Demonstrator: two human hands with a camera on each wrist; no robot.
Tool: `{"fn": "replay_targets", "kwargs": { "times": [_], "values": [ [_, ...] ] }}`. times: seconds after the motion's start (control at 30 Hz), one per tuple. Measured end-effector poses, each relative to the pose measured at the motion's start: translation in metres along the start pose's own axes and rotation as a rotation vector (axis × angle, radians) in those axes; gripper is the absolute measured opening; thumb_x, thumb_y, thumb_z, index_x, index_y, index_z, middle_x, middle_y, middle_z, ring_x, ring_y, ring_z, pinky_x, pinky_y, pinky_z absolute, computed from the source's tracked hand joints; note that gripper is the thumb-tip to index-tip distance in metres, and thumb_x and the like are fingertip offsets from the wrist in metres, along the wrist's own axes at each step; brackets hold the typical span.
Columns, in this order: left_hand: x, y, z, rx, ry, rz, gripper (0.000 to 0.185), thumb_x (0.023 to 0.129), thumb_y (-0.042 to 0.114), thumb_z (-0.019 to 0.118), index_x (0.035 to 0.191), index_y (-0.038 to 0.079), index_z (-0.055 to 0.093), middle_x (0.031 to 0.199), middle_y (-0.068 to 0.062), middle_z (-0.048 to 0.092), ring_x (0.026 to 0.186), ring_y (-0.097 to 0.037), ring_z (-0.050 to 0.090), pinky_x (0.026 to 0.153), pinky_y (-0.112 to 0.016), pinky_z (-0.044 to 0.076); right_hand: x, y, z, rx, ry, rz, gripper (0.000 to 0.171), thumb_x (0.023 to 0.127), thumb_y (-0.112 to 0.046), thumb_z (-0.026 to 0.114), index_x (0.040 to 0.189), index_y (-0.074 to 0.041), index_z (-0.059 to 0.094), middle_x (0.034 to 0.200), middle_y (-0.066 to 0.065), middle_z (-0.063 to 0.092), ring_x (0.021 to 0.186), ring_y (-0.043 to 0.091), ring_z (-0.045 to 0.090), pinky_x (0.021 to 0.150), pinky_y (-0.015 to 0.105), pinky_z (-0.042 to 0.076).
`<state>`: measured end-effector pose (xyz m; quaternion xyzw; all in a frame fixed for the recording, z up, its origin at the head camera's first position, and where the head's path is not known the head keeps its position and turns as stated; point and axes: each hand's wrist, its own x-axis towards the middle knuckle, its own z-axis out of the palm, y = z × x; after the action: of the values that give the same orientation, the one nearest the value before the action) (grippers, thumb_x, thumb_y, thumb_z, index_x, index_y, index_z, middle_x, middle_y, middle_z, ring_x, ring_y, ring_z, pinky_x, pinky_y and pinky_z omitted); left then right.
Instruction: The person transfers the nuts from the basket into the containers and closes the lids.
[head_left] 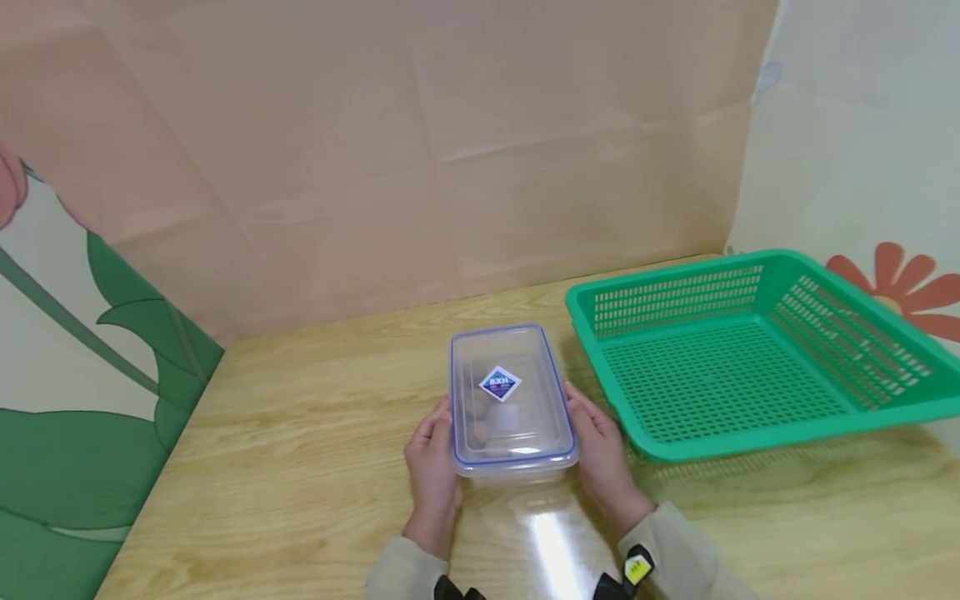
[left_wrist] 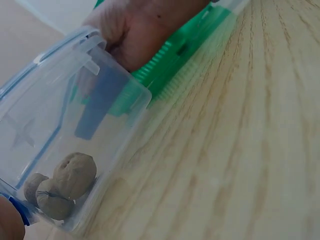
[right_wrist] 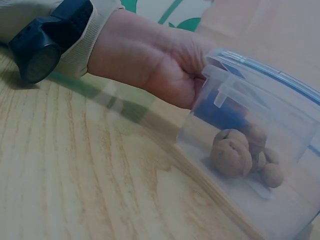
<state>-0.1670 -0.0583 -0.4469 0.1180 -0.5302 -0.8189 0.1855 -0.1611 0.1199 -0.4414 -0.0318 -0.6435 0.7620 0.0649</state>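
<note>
The clear lidded box (head_left: 512, 400) sits on the surface directly between your hands, long axis running away from you. Your left hand (head_left: 433, 460) and right hand (head_left: 600, 454) each grip a long side, equally near.

box (head_left: 512, 400) – clear glossy plastic | basket (head_left: 750, 358) – green perforated plastic | table (head_left: 300, 433) – glossy wood

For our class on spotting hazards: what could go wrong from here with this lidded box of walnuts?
1. The walnuts lie loose inside, so tilting the clear box would likely roll them about.
2. The green basket sits close beside the right hand; it might get bumped.
3. The left hand grips only a side; it might slip.
</note>
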Motion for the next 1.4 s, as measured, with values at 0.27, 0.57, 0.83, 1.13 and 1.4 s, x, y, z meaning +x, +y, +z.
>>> {"fn": "replay_targets", "kwargs": {
  "times": [0.27,0.57,0.83,1.13,1.4],
  "values": [
    [-0.0003,-0.0027,0.0013,-0.015,0.025,-0.035,0.023,0.089,0.005,0.056,0.103,-0.012,0.061,0.123,-0.021,0.057,0.116,-0.029,0.054,0.088,-0.028,0.051,0.0035,0.0018,-0.0001,-0.019,0.026,0.016,0.044,0.099,-0.016,0.039,0.138,0.003,0.037,0.146,0.014,0.035,0.133,0.025,0.034,0.095,0.013,0.040],
    [-0.0003,-0.0050,-0.0001,0.000,0.020,-0.042,0.026,0.089,0.005,0.056,0.109,-0.011,0.060,0.125,-0.020,0.056,0.117,-0.029,0.053,0.088,-0.028,0.051,0.0052,0.0038,-0.0010,-0.017,0.038,0.028,0.044,0.099,-0.016,0.039,0.138,0.003,0.037,0.146,0.014,0.035,0.132,0.026,0.034,0.093,0.010,0.040],
    [-0.0011,-0.0035,-0.0022,0.077,0.006,-0.002,0.025,0.089,0.005,0.056,0.109,-0.009,0.062,0.122,-0.018,0.058,0.119,-0.028,0.051,0.094,-0.027,0.046,0.0047,0.0027,-0.0021,-0.085,0.034,0.052,0.043,0.099,-0.018,0.040,0.138,-0.001,0.039,0.150,0.011,0.030,0.137,0.021,0.026,0.106,0.023,0.033],
    [-0.0021,-0.0057,0.0020,-0.003,0.047,-0.093,0.028,0.090,0.009,0.057,0.112,-0.008,0.060,0.134,-0.019,0.049,0.127,-0.030,0.043,0.097,-0.027,0.044,0.0036,0.0015,-0.0009,0.000,0.005,0.095,0.046,0.099,-0.026,0.039,0.140,-0.005,0.036,0.148,0.008,0.033,0.132,0.023,0.033,0.096,0.016,0.041],
    [-0.0012,-0.0077,0.0014,-0.002,0.083,-0.086,0.030,0.089,0.007,0.058,0.115,-0.007,0.059,0.133,-0.022,0.049,0.126,-0.030,0.044,0.096,-0.028,0.045,0.0016,-0.0010,-0.0002,-0.004,0.038,0.139,0.047,0.098,-0.027,0.043,0.141,-0.007,0.037,0.148,0.008,0.033,0.131,0.022,0.034,0.099,0.019,0.040]
  ]
}}
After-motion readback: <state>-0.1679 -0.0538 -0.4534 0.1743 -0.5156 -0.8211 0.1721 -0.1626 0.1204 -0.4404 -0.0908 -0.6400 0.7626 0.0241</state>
